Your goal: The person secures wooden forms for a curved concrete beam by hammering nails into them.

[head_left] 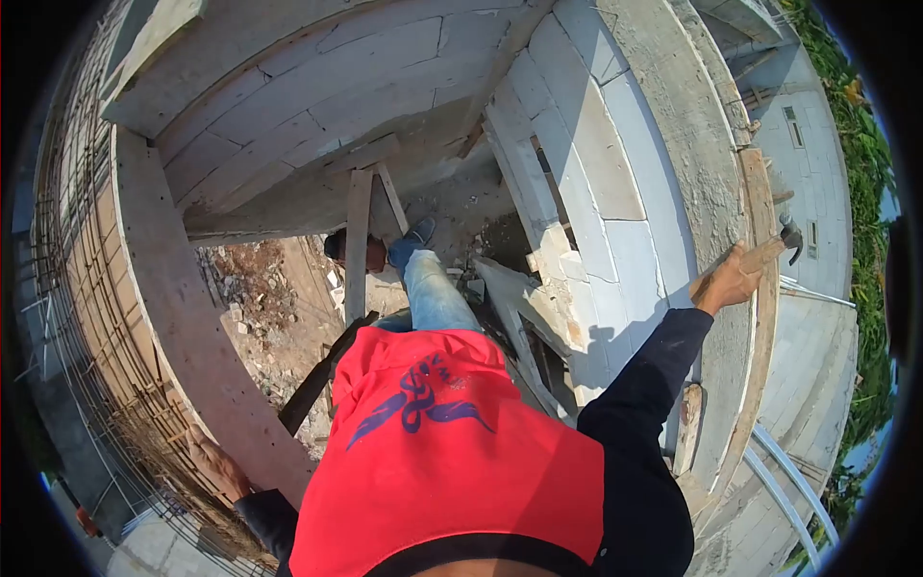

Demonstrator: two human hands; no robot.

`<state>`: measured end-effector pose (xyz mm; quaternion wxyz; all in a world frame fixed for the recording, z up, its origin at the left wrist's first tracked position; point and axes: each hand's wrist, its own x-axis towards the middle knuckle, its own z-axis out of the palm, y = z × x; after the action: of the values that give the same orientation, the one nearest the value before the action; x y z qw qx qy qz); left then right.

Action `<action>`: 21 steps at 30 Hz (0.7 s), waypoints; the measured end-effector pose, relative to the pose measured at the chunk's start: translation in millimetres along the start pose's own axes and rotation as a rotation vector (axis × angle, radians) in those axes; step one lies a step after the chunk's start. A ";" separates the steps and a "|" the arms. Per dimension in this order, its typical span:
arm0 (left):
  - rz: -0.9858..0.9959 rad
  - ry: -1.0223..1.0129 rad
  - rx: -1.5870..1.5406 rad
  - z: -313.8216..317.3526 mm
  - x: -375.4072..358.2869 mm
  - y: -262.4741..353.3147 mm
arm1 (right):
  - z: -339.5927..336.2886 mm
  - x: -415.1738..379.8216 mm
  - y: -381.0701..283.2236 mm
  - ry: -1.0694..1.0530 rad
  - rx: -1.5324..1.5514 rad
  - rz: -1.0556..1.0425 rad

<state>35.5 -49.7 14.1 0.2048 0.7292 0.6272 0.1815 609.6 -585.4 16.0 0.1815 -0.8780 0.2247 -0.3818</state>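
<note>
In the right hand point(729, 281), a hammer point(766, 254) slants head-outward.

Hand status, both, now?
Left hand: at the outer edge of the long board; whether it grips can't be told.
Right hand: closed, holding the hammer by its wooden handle.

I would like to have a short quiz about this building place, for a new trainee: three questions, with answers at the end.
1. Which hand is holding the hammer?
2. Fill in: the front of the person's shirt is mostly ____.
3. What runs beside the left hand? (a) a ladder (b) metal bars (c) a garden hose

Key: 1. the right hand; 2. red; 3. b.
</note>
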 end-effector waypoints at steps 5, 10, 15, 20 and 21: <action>0.244 0.648 -0.054 19.9 30.5 77.8 | 12.6 1.3 15.0 0.101 -0.087 -0.084; 0.251 0.097 -0.893 112.0 83.2 259.2 | 10.6 -2.5 3.9 0.122 -0.078 -0.059; 0.340 -0.796 -0.909 253.0 85.5 370.0 | 9.8 -1.5 3.9 0.056 -0.124 0.030; 0.543 -1.238 -0.701 323.8 24.5 451.6 | 19.1 0.3 26.2 0.087 -0.221 0.016; 0.571 -1.259 -0.676 333.2 16.9 460.9 | 17.0 0.6 23.2 0.049 -0.211 0.028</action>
<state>599.1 -116.2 -26.5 0.6801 0.7264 0.0902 -0.0401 616.8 -602.6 -6.0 0.0878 -0.8795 0.2801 -0.3746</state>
